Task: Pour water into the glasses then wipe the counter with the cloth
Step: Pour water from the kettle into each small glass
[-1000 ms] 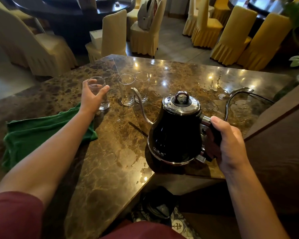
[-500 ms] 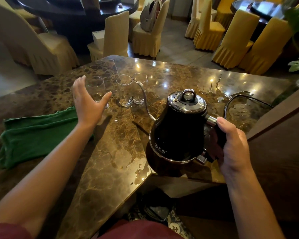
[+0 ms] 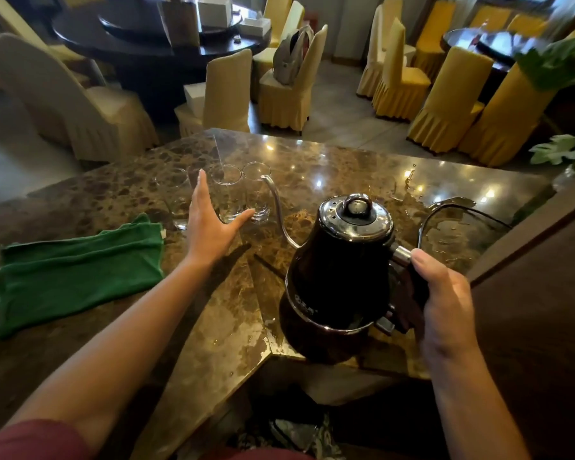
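Three clear glasses stand in a row on the brown marble counter (image 3: pixel 329 180): the left glass (image 3: pixel 176 200), the middle glass (image 3: pixel 227 190) and the right glass (image 3: pixel 258 189). My left hand (image 3: pixel 210 224) is open with fingers spread, between the left and middle glasses, its thumb reaching toward the base of the right glass. My right hand (image 3: pixel 445 303) grips the handle of a black gooseneck kettle (image 3: pixel 342 270), lifted and tilted above the counter's near edge. The spout tip hangs at the right glass's rim. A green cloth (image 3: pixel 73 273) lies folded at the left.
A black cord and a patch of spilled water (image 3: pixel 455 224) lie on the counter at the right. A dark wooden ledge (image 3: pixel 538 277) borders the right side. Covered chairs (image 3: pixel 445 94) and round tables stand beyond the counter; plant leaves (image 3: pixel 558 151) at far right.
My left hand let go of the left glass and moved right, opening beside the middle glass. The kettle rose off the counter and its spout swung toward the right glass.
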### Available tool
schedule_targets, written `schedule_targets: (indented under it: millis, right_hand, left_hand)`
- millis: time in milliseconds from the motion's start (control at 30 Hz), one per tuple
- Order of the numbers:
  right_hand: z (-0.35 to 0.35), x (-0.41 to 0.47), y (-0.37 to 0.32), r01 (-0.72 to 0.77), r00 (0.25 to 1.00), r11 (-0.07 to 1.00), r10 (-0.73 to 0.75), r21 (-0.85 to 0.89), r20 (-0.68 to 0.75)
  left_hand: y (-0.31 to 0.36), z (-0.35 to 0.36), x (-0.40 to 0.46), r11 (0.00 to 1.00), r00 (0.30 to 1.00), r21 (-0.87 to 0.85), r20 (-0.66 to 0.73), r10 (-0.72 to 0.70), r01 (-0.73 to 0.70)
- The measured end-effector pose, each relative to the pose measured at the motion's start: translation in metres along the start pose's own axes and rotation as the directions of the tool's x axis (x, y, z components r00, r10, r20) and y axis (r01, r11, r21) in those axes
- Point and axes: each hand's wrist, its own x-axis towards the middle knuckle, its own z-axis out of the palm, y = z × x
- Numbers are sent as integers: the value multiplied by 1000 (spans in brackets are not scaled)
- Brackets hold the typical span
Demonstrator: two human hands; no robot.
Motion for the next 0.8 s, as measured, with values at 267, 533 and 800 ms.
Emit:
schedule_targets:
  millis: [267, 533, 800]
  right_hand:
    - [-6, 1, 4, 12, 1000, 1000, -12, -7, 28]
    - [-5, 1, 9, 48, 997, 999, -48, -11, 58]
    - [-3, 6, 0, 63, 996, 998, -63, 0, 57]
  left_hand:
    - [-1, 15, 41, 912, 970, -335, 33, -240, 237]
    - [-12, 15, 53, 919, 982, -345, 59, -182, 191]
    - [-2, -12, -1, 956, 996, -280, 56, -76, 89]
